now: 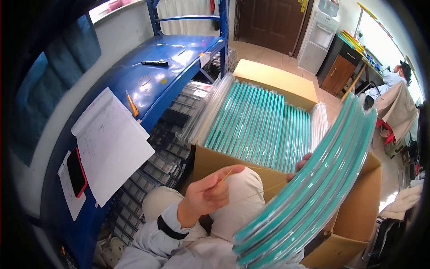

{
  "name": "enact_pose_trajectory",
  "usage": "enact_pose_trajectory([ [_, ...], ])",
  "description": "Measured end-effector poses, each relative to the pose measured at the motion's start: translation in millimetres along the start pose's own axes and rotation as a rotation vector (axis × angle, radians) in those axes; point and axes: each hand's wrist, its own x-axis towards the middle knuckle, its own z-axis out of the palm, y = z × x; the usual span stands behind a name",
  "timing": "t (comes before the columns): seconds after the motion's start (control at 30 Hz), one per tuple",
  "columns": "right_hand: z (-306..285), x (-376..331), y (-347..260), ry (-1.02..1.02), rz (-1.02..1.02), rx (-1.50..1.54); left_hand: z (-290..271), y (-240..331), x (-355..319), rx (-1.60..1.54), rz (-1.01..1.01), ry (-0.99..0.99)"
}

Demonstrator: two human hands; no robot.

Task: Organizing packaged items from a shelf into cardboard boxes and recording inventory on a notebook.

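Observation:
My left hand point(210, 193) pinches a thin yellow rubber band point(251, 181) and pulls it taut above my knees. The band runs to a bundle of long clear tubes with teal strips point(313, 188) that slants from lower centre to upper right. My right hand point(301, 165) is mostly hidden behind that bundle; only fingertips show at its upper edge, gripping it. Just beyond my hands stands an open cardboard box point(210, 163) filled with many more teal tubes point(260, 125).
A blue shelf top point(148, 89) at left carries white paper sheets point(112, 143), a red-cased phone point(76, 172), an orange pen point(132, 104) and a black marker point(155, 63). Trays of small parts point(156, 170) fill the shelf below. A person sits at a desk far right point(398, 74).

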Motion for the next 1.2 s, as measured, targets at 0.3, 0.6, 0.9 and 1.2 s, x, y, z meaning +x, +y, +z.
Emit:
enact_pose_trajectory([
  [0.3,7.8,17.7,9.1,-0.089,-0.110,-0.050,53.0,3.1,-21.2,0.873,-0.132,0.062],
  [0.6,17.6,42.0,17.3,-0.175,-0.247,-0.101,14.2,-47.0,-57.8,0.973,0.309,-0.035],
  [0.9,36.3,62.7,31.3,-0.258,-0.375,-0.134,12.2,-82.3,-41.2,0.256,0.373,0.187],
  [1.2,73.4,77.7,27.6,-0.485,-0.513,-0.198,38.6,-35.7,-1.7,0.511,0.397,0.259],
])
